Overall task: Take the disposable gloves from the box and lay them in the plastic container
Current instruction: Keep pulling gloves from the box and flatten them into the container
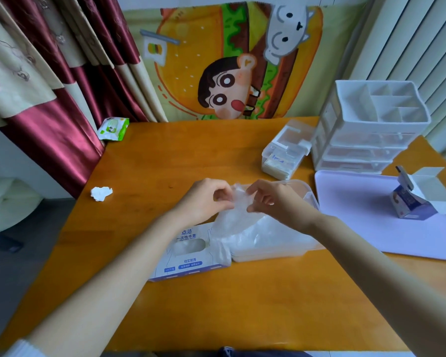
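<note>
A white and blue glove box (188, 253) lies flat on the wooden table, its oval opening facing up. To its right sits a clear plastic container (310, 199) with several thin gloves piled inside. Both hands hold up one clear disposable glove (233, 215) above the box and container. My left hand (204, 199) pinches its top left edge. My right hand (271, 199) pinches the top right edge. The glove's lower part hangs down over the seam between box and container.
A crumpled white tissue (101, 193) lies at the left. A wet-wipe pack (113, 128) sits at the back left. A small lidded clear box (285, 153) and a white drawer organiser (371, 130) stand back right. A lilac tray (366, 215) holds an opened carton (417, 199).
</note>
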Demonstrator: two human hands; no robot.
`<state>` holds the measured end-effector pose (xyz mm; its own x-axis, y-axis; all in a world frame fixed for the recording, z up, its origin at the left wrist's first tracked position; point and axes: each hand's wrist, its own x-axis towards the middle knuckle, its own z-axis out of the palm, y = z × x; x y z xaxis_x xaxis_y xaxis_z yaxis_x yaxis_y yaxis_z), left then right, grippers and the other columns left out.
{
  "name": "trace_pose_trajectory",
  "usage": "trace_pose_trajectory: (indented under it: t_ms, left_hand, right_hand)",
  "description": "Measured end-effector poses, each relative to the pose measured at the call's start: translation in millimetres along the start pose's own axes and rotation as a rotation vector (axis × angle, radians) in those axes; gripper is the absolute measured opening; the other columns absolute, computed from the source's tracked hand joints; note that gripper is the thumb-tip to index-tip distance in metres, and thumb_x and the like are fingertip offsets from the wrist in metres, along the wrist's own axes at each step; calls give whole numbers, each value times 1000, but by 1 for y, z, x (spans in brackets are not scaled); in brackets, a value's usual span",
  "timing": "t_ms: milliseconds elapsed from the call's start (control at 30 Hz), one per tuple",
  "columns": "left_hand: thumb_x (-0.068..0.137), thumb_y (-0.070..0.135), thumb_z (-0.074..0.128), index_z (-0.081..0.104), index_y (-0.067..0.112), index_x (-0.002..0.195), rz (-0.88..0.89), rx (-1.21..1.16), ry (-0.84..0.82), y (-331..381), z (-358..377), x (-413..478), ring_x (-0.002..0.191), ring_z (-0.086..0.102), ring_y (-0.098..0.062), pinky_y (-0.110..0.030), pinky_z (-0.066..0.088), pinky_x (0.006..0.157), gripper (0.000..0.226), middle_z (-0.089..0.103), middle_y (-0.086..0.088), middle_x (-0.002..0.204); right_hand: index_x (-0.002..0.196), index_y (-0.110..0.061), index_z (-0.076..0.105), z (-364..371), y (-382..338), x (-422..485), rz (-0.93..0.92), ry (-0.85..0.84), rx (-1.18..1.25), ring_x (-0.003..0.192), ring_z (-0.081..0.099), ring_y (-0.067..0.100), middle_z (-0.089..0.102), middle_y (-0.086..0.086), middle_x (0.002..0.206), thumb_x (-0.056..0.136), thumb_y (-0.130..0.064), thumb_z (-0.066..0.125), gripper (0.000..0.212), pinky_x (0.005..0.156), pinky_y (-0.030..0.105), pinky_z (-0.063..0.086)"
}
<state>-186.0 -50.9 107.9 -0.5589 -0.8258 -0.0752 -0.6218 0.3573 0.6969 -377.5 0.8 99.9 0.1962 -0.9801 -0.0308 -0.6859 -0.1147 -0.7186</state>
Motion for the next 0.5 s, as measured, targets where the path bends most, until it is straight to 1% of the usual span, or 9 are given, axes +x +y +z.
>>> trace_pose_trajectory:
  t_ms: [100, 167, 200, 267, 300, 333, 400, 467, 500]
  left_hand:
    - [85, 13, 69, 69, 16, 85, 7, -27, 32, -5, -5, -2, 78, 56, 0, -8, 43, 69, 4, 64, 10, 82]
    - [87, 12, 67, 68, 20, 84, -1, -18, 29, -8, -9, -3, 78, 56, 2, -5, 41, 68, 8, 63, 13, 82]
    - [88, 13, 66, 67, 22, 83, -2, -5, 25, -9, -10, -4, 79, 56, 2, -5, 41, 67, 11, 63, 13, 82]
    - [89, 13, 64, 63, 27, 81, 12, 15, 8, -7, -12, -4, 83, 56, 1, -7, 40, 70, 16, 62, 14, 84]
    - [90, 14, 63, 62, 29, 81, 25, 17, -2, -4, -13, -4, 85, 55, 2, -6, 40, 73, 17, 61, 15, 85]
    - [91, 14, 62, 61, 29, 82, 39, 16, -12, -1, -14, -5, 87, 55, 2, -4, 39, 74, 17, 61, 16, 87]
    - [91, 16, 61, 62, 27, 84, 73, 8, -20, 5, -17, -4, 90, 55, 4, -2, 38, 78, 13, 62, 16, 89]
    - [91, 16, 62, 64, 24, 86, 88, 8, 0, 6, -22, -2, 90, 54, 5, -5, 37, 80, 9, 62, 15, 89]
    - [91, 16, 62, 64, 23, 86, 81, 25, 21, 4, -24, -1, 89, 53, 6, -6, 36, 79, 9, 62, 15, 88]
  right_hand:
    - [86, -25, 57, -5, 10, -4, 60, -56, -44, 71, 57, 7, 61, -9, 74, 79, -22, 75, 20, 70, 19, 45]
    - [103, -19, 59, -8, 15, -6, 118, -109, -96, 75, 56, 6, 60, -11, 77, 79, -24, 75, 29, 80, 25, 49]
    - [115, -16, 56, -9, 16, -6, 126, -106, -128, 83, 57, 7, 61, -10, 87, 78, -25, 76, 43, 87, 26, 48]
    - [133, -15, 42, -10, 15, -7, 85, -52, -168, 110, 51, 11, 54, -3, 120, 74, -29, 78, 70, 97, 18, 38]
    - [137, -16, 36, -10, 12, -6, 62, -38, -163, 118, 47, 12, 49, -2, 130, 72, -30, 80, 80, 98, 16, 34]
    - [138, -16, 35, -9, 9, -5, 48, -41, -152, 118, 46, 13, 48, -3, 131, 70, -32, 81, 83, 96, 17, 33]
    - [126, -17, 46, -8, 6, -2, 27, -62, -131, 98, 51, 7, 55, -10, 111, 70, -33, 82, 68, 85, 18, 38]
    - [99, -21, 61, -6, 7, 2, -6, -68, -99, 77, 53, -1, 60, -18, 88, 74, -28, 80, 32, 72, 16, 37]
    - [89, -23, 63, -6, 8, 2, -21, -57, -64, 74, 55, -3, 61, -20, 80, 76, -23, 78, 20, 68, 13, 38]
